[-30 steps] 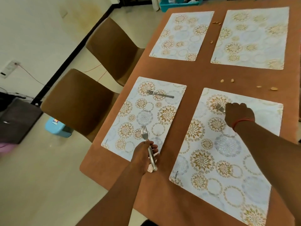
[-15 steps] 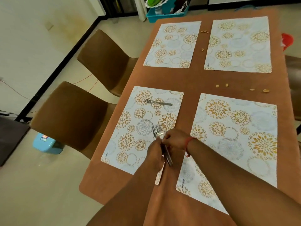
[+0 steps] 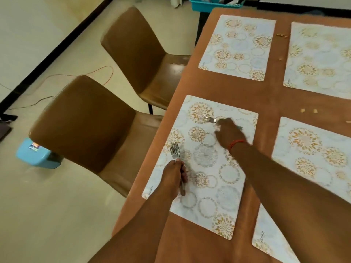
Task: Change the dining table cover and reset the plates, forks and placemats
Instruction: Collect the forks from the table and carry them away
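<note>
Nearest us, our left hand point(image 3: 173, 174) is curled round the handles of the forks point(image 3: 175, 151), a stacked bunch whose tines point away from us above the near left mat point(image 3: 207, 205). That mat lies on the brown table cover point(image 3: 269, 103), close to its left edge. Further along the same mat our right hand point(image 3: 228, 132), a red thread at the wrist, lies over the handle of a lone fork point(image 3: 209, 119); its tines stick out to the left of our fingers, and we cannot tell whether the fingers have closed on it or only touch it. To the right lies the near right mat point(image 3: 311, 154), with another mat corner point(image 3: 266, 236) closer to us. Crumbs point(image 3: 307, 111) dot the cover between the rows. Beyond them lie the far left mat point(image 3: 237, 46) and far right mat point(image 3: 321, 57). Two brown chairs point(image 3: 91, 120) stand at the table's left side, a blue stool point(image 3: 34, 154) on the floor behind the nearer one, and a teal bin point(image 3: 214, 5) past the table's far end
</note>
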Tool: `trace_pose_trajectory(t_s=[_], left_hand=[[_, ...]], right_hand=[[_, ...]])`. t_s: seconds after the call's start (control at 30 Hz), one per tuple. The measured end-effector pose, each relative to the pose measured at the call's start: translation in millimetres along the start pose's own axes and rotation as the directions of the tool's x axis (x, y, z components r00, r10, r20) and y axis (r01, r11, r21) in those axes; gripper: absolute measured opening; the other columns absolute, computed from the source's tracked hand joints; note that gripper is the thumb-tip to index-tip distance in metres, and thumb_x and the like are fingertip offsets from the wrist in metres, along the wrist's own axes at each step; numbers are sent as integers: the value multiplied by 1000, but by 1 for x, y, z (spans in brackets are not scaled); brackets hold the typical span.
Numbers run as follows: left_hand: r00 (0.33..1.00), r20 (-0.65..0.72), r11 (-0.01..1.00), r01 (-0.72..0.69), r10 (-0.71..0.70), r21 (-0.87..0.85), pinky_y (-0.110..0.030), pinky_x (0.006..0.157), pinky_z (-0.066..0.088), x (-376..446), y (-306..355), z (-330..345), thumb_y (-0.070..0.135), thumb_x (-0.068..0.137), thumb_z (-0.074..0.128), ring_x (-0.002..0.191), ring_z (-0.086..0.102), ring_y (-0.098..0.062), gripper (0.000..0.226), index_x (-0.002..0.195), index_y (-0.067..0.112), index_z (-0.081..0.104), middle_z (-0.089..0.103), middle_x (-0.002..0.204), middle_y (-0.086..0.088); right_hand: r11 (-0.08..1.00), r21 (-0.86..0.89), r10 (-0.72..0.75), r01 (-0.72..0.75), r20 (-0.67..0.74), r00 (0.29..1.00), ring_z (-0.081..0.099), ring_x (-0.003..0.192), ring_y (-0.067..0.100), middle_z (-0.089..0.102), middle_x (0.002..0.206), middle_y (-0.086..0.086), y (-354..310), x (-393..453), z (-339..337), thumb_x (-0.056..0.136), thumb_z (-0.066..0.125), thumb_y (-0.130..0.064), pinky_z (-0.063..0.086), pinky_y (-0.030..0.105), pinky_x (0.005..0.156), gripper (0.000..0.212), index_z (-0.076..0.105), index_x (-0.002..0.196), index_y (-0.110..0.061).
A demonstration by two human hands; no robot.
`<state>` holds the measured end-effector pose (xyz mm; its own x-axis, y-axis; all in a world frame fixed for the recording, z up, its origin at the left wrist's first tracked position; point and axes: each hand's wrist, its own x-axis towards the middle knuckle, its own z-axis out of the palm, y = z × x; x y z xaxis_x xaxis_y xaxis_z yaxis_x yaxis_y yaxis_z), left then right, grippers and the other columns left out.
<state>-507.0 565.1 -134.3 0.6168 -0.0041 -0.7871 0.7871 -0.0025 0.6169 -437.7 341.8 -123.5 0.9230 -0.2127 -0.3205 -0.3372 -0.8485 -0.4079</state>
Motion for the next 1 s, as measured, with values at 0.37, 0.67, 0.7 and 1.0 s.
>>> trace_pose_trajectory(t_s=[0.37,0.67,0.7,1.0], left_hand=[[1000,27,998,13,-11,-55,-32,51,38,21,31,-53,12,101,38,52,40,-15,19,96,7,56,47,67,-3],[993,105,976,70,-49,-206,-34,59,49,8,27,-25,37,105,39,57,55,-18,39,96,6,60,59,69,-7],[992,111,971,77,-53,-228,-38,66,53,4,25,-23,40,105,39,64,61,-21,42,100,7,64,65,73,-9],[999,16,993,-30,32,-117,-32,60,48,-47,11,-15,24,100,42,67,63,-24,29,101,7,65,64,76,-13]], right_hand=[[951,-198,238,-237,-22,971,66,91,35,64,104,16,-23,13,23,94,49,-16,54,43,79,27,58,116,-5],[866,441,122,-235,270,955,59,58,23,62,65,8,-113,-68,40,88,64,-11,51,33,61,25,60,64,-12],[879,424,108,-217,267,958,62,61,23,65,67,7,-119,-75,45,87,62,-11,54,34,63,23,62,64,-14],[962,256,46,-89,170,984,63,81,21,66,88,1,-116,-133,49,92,49,-22,55,38,76,14,60,84,-23]])
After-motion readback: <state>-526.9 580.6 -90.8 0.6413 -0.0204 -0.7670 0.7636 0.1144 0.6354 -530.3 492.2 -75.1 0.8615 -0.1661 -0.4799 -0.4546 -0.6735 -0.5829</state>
